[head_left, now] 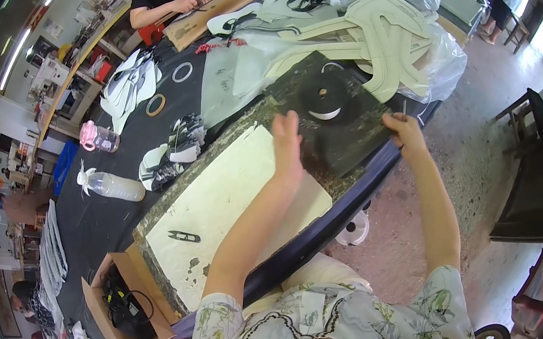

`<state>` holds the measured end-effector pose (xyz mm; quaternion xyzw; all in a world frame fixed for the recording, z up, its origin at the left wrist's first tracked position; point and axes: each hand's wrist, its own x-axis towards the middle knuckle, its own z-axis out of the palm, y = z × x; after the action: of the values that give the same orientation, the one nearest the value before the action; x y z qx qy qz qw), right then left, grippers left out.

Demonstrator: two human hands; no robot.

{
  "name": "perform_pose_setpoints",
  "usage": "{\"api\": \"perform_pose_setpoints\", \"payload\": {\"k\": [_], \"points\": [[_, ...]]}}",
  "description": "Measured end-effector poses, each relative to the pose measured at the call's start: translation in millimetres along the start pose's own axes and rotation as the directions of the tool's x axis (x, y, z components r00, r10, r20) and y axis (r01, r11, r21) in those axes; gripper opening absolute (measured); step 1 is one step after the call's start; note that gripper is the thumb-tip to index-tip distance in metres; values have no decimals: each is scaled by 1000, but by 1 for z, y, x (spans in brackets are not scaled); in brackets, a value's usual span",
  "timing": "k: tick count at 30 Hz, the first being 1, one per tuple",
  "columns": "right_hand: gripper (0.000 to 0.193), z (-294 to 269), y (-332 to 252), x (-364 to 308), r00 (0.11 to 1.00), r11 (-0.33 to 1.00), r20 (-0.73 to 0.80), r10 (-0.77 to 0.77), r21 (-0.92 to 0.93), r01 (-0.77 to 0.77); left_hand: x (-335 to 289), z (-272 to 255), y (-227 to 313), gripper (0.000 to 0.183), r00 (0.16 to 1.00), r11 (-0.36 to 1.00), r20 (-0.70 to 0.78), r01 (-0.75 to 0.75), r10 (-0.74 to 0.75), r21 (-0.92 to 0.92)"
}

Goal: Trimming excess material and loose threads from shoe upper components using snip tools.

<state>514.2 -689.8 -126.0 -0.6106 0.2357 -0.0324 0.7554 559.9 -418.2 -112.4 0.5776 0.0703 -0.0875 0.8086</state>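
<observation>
Your left hand (289, 151) is open beside the dark square board (366, 137); your right hand (407, 136) is pinched closed at its right corner, grip unclear. The black roll (339, 100) lies on it between them. The board looks stiff: take opposite edges; the roll may slide. Beyond, cream templates (378, 26) bear small print.

The top (395, 323) is pale (green leaf print (442, 302)); the trim (336, 314) dark, scalloped.
</observation>
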Motion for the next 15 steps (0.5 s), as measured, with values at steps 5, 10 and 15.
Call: {"api": "perform_pose_setpoints", "payload": {"k": [5, 10, 15], "points": [[27, 36, 31, -34, 977, 988, 152, 150, -48, -144, 0, -33, 11, 74, 988, 999, -148, -42, 44, 11], [43, 2, 13, 6, 975, 967, -178, -129, -242, 84, -9, -34, 10, 77, 997, 998, -82, 11, -6, 59], [20, 5, -15, 72, 963, 975, -220, -158, 119, 187, -5, -16, 12, 47, 995, 997, 68, 76, -76, 7]]}}
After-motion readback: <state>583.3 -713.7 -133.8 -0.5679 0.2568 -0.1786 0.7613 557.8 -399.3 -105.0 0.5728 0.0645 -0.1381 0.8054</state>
